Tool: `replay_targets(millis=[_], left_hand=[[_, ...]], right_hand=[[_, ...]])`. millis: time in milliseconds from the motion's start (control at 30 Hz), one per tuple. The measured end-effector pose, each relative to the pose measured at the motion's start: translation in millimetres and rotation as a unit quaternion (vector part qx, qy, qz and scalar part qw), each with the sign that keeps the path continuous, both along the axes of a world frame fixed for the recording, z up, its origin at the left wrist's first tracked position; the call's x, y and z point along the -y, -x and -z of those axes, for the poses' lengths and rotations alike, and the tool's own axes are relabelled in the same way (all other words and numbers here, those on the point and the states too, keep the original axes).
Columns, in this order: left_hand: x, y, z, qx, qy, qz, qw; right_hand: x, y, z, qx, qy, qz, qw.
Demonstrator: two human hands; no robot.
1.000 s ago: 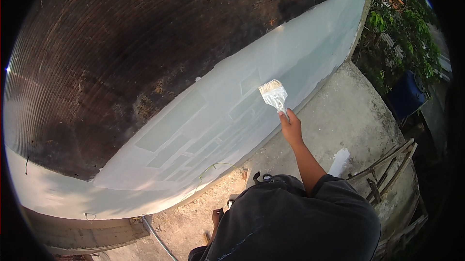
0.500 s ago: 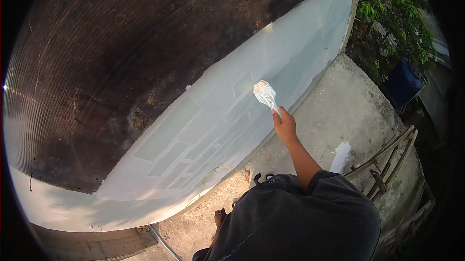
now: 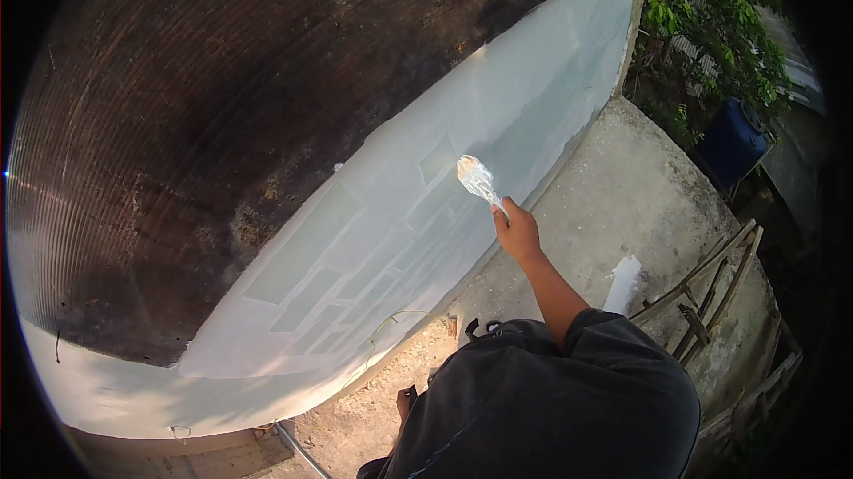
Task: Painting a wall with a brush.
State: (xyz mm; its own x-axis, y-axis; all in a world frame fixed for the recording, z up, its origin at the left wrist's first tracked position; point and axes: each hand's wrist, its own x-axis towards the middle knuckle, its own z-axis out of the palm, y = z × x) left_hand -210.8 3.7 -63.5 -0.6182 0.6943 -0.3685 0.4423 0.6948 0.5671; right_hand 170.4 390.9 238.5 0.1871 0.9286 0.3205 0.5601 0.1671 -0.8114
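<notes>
My right hand [image 3: 516,228] is closed round the handle of a paintbrush [image 3: 476,179] whose bristles and lower part are smeared with white paint. The bristle end points up and to the left, over the pale wall [image 3: 302,257]. Whether it touches the wall, I cannot tell. Patches of grey-green show between whiter brushed strips there. Low down, my left hand [image 3: 403,403] peeks out beside my dark shirt, mostly covered by it. Something small and black lies against that hand, and its fingers do not show well enough to read.
A dark, rusty corrugated sheet [image 3: 204,123] rises above the wall. To the right are a concrete ledge [image 3: 622,186] with a white paint streak [image 3: 624,283], a wooden ladder-like frame [image 3: 702,292], a blue barrel [image 3: 736,143] and leafy branches [image 3: 684,26]. A thin yellow-green wire [image 3: 391,319] hangs by the wall.
My right hand and the paintbrush have shifted slightly left and down, with the brush leaning a little more to the left. The whole view has turned slightly.
</notes>
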Motion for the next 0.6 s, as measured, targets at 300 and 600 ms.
replay_targets(millis=[300, 600], left_hand=[[-8.3, -4.9, -32.2, 0.049, -0.015, -0.005, 0.999], [-16.1, 15.6, -5.4, 0.054, 0.005, -0.003, 0.999]], right_hand=[[1.8, -18.5, -12.8, -0.01, 0.003, 0.009, 1.0], [6.4, -17.4, 19.7, 0.015, 0.014, -0.015, 1.0]])
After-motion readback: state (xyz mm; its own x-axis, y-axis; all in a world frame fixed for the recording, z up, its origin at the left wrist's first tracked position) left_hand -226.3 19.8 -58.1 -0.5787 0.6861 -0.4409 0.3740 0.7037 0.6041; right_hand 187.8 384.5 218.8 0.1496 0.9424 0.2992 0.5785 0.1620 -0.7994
